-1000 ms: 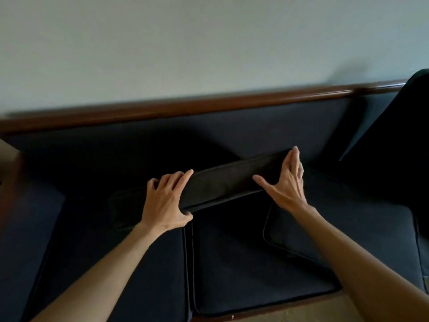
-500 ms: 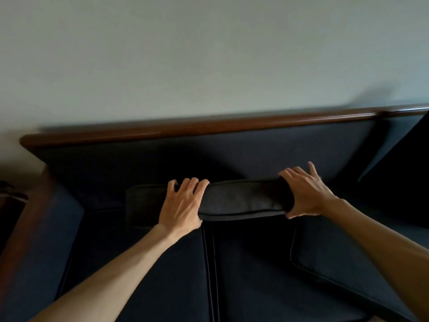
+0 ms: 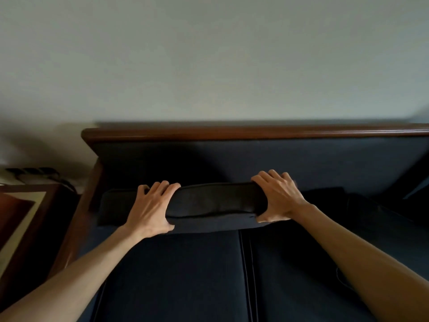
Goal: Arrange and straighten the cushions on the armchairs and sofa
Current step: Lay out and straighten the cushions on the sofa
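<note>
Both hands on one dark back cushion [image 3: 216, 201], held long-side horizontal against the sofa [image 3: 278, 159] backrest, its lower edge touching the seat cushions [image 3: 176, 275]. Left hand [image 3: 151, 208] grip clenched over the cushion's top edge, left of the cushion's middle, thumb on the front face. Right hand [image 3: 277, 198] grip grasping the cushion's right part, fingers over the top, thumb underneath. Seat seam runs below the cushion's centre. Wooden top rail [image 3: 232, 132] above the cushion; side tabletop [image 3: 21, 212] left of it.

Two hands [image 3: 151, 212], perhaps three cushions [image 3: 216, 201], one sofa [image 3: 232, 131].
</note>
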Demonstrator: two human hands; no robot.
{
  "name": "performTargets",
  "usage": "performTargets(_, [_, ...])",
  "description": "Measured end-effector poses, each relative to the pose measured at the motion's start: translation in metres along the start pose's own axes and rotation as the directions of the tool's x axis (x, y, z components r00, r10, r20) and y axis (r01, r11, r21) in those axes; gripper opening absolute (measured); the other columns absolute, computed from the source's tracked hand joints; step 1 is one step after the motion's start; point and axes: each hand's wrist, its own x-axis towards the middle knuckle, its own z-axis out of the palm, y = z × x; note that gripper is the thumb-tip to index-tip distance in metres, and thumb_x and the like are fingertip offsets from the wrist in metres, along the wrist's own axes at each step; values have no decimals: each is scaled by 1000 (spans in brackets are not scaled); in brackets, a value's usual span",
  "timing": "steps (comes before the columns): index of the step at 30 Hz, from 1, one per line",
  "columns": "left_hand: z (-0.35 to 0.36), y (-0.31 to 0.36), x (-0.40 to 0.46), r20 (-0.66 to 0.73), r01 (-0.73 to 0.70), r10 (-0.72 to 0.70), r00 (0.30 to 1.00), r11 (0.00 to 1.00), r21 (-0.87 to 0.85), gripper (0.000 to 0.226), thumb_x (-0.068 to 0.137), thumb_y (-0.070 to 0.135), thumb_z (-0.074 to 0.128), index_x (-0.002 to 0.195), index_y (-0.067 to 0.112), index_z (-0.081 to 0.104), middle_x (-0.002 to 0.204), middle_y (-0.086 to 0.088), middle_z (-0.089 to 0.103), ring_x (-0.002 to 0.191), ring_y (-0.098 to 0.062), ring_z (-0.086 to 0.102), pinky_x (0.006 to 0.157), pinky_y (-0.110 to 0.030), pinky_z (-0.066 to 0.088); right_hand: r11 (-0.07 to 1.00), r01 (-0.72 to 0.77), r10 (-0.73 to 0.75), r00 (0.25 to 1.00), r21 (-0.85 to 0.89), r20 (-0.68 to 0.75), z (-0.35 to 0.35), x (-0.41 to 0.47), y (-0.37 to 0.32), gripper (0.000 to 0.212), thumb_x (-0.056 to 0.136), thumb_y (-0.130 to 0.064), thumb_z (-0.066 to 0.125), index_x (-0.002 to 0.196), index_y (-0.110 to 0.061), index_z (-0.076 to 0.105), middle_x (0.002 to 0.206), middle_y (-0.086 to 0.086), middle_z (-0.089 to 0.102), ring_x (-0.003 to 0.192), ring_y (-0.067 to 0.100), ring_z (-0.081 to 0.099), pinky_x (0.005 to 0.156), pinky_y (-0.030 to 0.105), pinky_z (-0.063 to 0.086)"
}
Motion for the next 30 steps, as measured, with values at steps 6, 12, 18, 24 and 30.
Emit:
performTargets(6, [-4, -24, 18, 28, -49, 50, 998, 998, -29, 106, 46, 48, 85, 138, 22, 38, 126, 0, 51, 112, -22, 52, 97, -47, 38, 994, -89, 88, 996, -69, -7, 10, 9, -14, 118, 47, -85, 57, 145, -25, 30, 133, -2, 47, 116, 25, 48, 98, 51, 36])
performTargets(12, [-22, -80, 26, 48, -45, 46, 998, 999, -24, 107, 49, 50, 85, 140, 24, 35, 129, 1, 47, 115, -22, 49, 100, -48, 37, 996, -85, 85, 995, -1, -58, -3, 47, -44, 103, 52, -80, 60, 137, -28, 37, 124, -4, 51, 108, 24, 51, 92, 51, 38])
performTargets(18, [-10, -120, 22, 93, 52, -46, 995, 997, -55, 109, 48, 40, 89, 141, 21, 36, 127, -1, 47, 116, -25, 49, 103, -49, 33, 998, -53, 54, 998, 17, -38, 3, 93, -78, 101, 52, -79, 62, 137, -29, 36, 126, -3, 49, 112, 26, 49, 95, 52, 35])
performTargets(24, [-18, -132, 42, 105, 31, -20, 994, 994, -106, 108, 51, 40, 88, 143, 25, 34, 130, 2, 48, 118, -23, 48, 104, -48, 33, 997, -66, 66, 998, 43, 11, -11, 108, -65, 102, 55, -78, 65, 140, -33, 31, 130, -5, 47, 117, 26, 45, 94, 55, 34])
performTargets(30, [-16, -128, 60, 179, 80, -56, 982, 989, -126, 111, 52, 35, 89, 145, 26, 30, 133, 1, 45, 123, -24, 45, 109, -49, 28, 990, -137, 135, 990, 38, 40, -3, 112, -59, 115, 55, -83, 63, 148, -34, 18, 142, 0, 38, 131, 30, 36, 104, 64, 24])
